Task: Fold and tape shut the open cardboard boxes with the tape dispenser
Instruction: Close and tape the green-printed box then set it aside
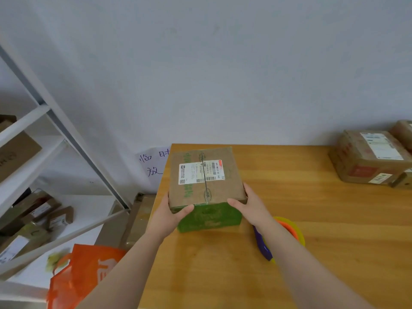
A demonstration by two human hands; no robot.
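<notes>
Cardboard box [206,175] held; tape dispenser [301,238] behind arm [289,244]; parcels [367,159] far right.

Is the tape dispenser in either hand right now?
No, the left hand and right hand both grip the box, while the tape dispenser lies on the table by the right forearm.

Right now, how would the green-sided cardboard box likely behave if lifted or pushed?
The cardboard box looks stiff: its flaps lie flat and closed, so it should keep its shape. Squat and flat-based on the wooden table, it would probably slide, not tip or roll. The left hand and right hand grip its near corners; weight cannot be judged.
</notes>
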